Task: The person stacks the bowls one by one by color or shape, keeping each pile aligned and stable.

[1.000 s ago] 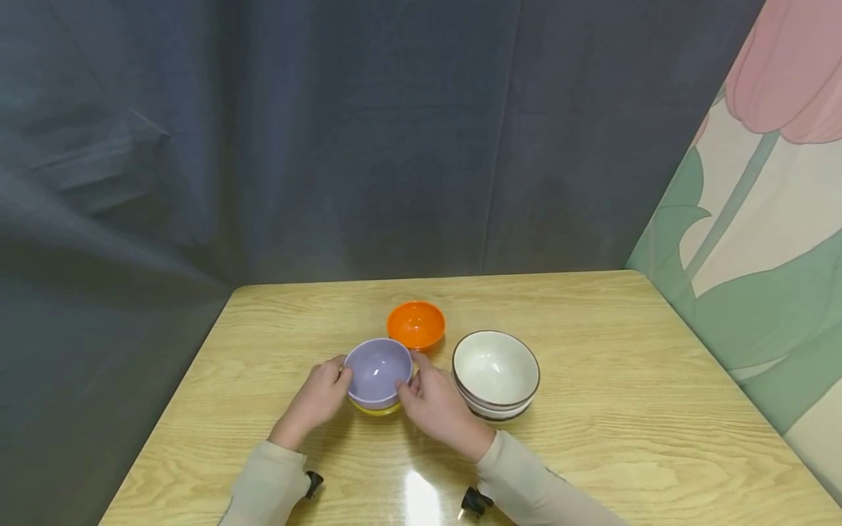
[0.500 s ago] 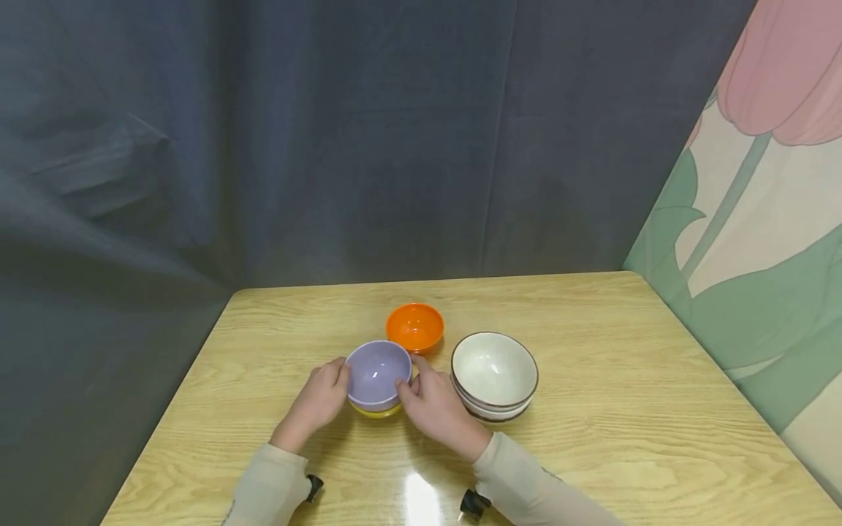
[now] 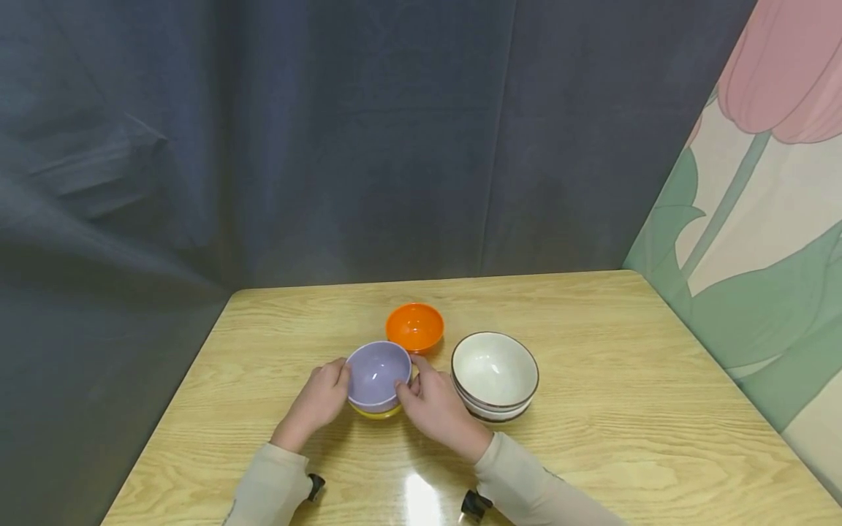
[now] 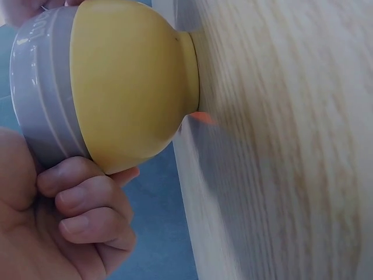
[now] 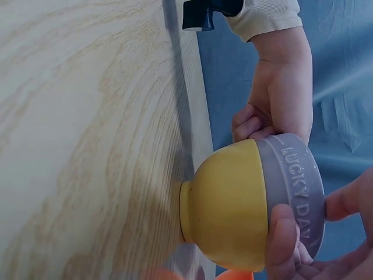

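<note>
Soft light, tabletop (image 3: 421,504) glare (wrists blurred).

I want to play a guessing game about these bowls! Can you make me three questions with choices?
1. Where is the orange bowl?
A. behind the purple bowl
B. inside the white bowl
C. on the floor

2. What colour is the bowl under the purple one?
A. green
B. yellow
C. black

3. What are the two hands doing?
A. lying flat on the table
B. holding the purple bowl
C. covering the orange bowl

Answers: 1 A, it sits farther back. 2 B, the yellow bowl shows underneath. 3 B, the left hand and right hand grip its sides.
</note>
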Tool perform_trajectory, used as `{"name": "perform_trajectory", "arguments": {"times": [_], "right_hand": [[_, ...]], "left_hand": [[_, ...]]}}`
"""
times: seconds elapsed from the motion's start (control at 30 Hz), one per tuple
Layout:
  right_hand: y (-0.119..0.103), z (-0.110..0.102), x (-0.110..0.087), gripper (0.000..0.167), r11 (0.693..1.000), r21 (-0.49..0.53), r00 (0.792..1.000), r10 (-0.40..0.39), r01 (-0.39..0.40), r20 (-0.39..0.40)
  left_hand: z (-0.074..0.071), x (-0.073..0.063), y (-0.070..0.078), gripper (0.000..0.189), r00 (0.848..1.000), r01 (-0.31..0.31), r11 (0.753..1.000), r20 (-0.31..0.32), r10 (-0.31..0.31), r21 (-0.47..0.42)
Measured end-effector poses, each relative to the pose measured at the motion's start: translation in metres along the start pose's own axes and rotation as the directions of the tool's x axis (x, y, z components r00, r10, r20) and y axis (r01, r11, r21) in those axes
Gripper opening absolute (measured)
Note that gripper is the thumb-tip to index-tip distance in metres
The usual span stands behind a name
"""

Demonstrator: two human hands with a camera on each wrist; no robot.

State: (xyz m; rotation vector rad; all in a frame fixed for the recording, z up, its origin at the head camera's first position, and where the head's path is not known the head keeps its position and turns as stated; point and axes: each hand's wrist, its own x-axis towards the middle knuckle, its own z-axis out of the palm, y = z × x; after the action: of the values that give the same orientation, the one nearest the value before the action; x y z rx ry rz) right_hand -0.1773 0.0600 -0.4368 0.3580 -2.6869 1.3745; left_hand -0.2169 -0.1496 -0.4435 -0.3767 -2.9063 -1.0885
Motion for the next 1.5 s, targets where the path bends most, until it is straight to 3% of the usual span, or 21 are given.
{"name": "perform_trajectory", "arguments": {"times": [0.27,0.5,0.8,1.1,1.5], "right_hand": [[0.0,-0.001,0.003,0.053,1.0,-0.007,1.0,-0.013,0.013,0.0],[0.0,-0.001,0.004,0.049,1.0,-0.005,1.0,0.002,-0.002,0.007],[0.002,-0.003,0.005,0.046,0.998,-0.027,0.998,0.051,-0.05,0.033],[0.003,-0.006,0.004,0.048,0.999,-0.013,0.998,0.047,-0.046,0.038],[0.002,-0.008,0.001,0.045,0.999,-0.031,0.999,0.031,-0.03,0.023]], "left_hand": [[-0.002,-0.001,0.003,0.031,1.0,-0.021,1.0,-0.021,0.022,0.018],[-0.004,-0.001,0.002,0.035,0.999,0.032,0.999,0.024,-0.031,-0.016],[-0.002,-0.004,0.002,0.038,1.0,0.023,0.999,0.008,-0.023,-0.027],[-0.001,-0.006,0.004,0.038,1.0,0.026,0.999,0.011,-0.026,-0.034],[0.001,-0.004,0.01,0.035,1.0,0.015,0.994,0.017,-0.017,0.104]]}}
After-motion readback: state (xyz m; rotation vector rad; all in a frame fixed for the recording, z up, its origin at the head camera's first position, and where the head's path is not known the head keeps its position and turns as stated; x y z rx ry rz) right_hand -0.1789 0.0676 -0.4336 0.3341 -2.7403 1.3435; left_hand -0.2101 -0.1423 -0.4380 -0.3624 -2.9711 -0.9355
